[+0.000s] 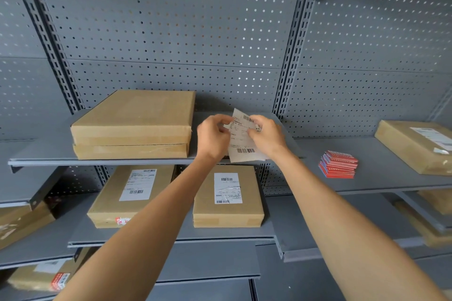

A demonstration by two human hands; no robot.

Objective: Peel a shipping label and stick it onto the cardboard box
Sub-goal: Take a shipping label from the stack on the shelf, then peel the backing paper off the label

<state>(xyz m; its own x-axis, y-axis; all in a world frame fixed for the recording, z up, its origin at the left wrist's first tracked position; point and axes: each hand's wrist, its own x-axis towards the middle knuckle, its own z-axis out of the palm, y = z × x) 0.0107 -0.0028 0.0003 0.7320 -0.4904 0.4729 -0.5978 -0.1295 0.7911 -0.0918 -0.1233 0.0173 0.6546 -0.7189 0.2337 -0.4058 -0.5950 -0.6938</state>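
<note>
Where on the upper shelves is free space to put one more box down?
Bare patches: between the stacked boxes and the hands holding the label; and between the red sticker stack and the labelled box at right. The shelf below is crowded.

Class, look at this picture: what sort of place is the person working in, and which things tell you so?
Probably a parcel packing or stockroom area: grey metal shelving with a perforated back panel, taped cardboard boxes bearing barcode labels, and a shipping label held in both hands.

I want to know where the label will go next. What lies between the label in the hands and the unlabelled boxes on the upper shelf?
In the head view, only the left hand lies between the shipping label and the stacked boxes.
</note>
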